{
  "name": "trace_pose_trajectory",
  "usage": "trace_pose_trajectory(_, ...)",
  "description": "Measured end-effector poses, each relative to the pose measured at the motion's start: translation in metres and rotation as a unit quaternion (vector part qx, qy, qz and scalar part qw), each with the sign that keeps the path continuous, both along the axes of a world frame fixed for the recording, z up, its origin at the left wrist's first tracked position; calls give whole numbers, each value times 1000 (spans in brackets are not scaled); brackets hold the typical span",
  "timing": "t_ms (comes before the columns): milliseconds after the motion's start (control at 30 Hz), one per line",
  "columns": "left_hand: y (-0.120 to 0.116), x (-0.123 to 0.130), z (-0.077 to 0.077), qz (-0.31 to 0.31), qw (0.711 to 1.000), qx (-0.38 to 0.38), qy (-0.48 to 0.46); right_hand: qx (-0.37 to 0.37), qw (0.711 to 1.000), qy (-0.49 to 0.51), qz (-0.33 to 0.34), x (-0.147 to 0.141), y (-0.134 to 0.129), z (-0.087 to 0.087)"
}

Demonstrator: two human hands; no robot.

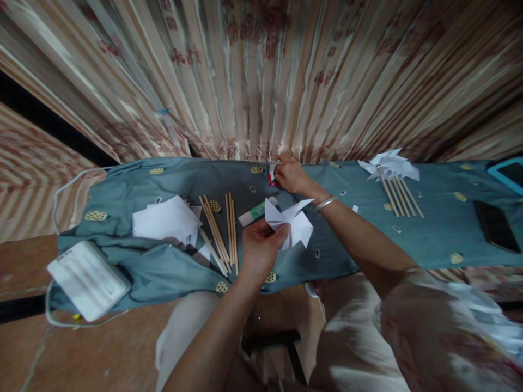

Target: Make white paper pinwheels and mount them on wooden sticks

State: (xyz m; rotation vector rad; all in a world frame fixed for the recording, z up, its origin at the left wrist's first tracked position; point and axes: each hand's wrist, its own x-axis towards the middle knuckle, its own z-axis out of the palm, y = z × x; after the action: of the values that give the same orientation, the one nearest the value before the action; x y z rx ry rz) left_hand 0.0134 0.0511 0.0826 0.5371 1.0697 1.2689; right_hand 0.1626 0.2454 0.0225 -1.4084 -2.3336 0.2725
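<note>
A white paper pinwheel (300, 224) is pinched at its centre between the thumb and fingers of my left hand (263, 245). My right hand (291, 175) reaches to the cloth's far edge, its fingers closed around a small red and white item (273, 175) that they partly cover. Just behind the pinwheel lies a green and white glue stick (254, 212). To its left are thin wooden sticks (232, 228) and another bundle of sticks (214, 228). A pile of white folded paper (165, 220) rests further left.
Several finished pinwheels on sticks (394, 169) lie at the right. Beyond them are a black phone (496, 226) and a blue-framed object (509, 174). A white box (90, 280) sits at the left end of the green cloth (347, 256). Curtains hang behind.
</note>
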Motion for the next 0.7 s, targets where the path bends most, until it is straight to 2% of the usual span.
trace_pose_trajectory(133, 2, -1, 0, 3, 1000, 4, 1, -26, 995, 84, -50, 13, -1, -5)
trace_pose_trajectory(200, 4, -1, -1, 5, 1000, 9, 12, -56, 982, 168, -61, 21, -5, -6)
trace_pose_trajectory(267, 6, -2, -1, 9, 1000, 11, 26, -85, 962, 250, -64, 29, -15, -4)
trace_pose_trajectory(367, 9, -4, -1, 24, 999, 18, 40, -97, 948, 293, -76, 44, -45, 0)
trace_pose_trajectory(467, 11, -7, -2, 44, 997, 36, 57, -110, 965, 237, -36, 55, -90, 3)
trace_pose_trajectory(567, 11, -11, -5, 51, 994, 48, 84, -103, 988, 113, 22, 56, -134, 0)
trace_pose_trajectory(700, 11, -11, -9, 39, 993, 45, 97, -38, 998, 31, 27, 45, -166, -9)
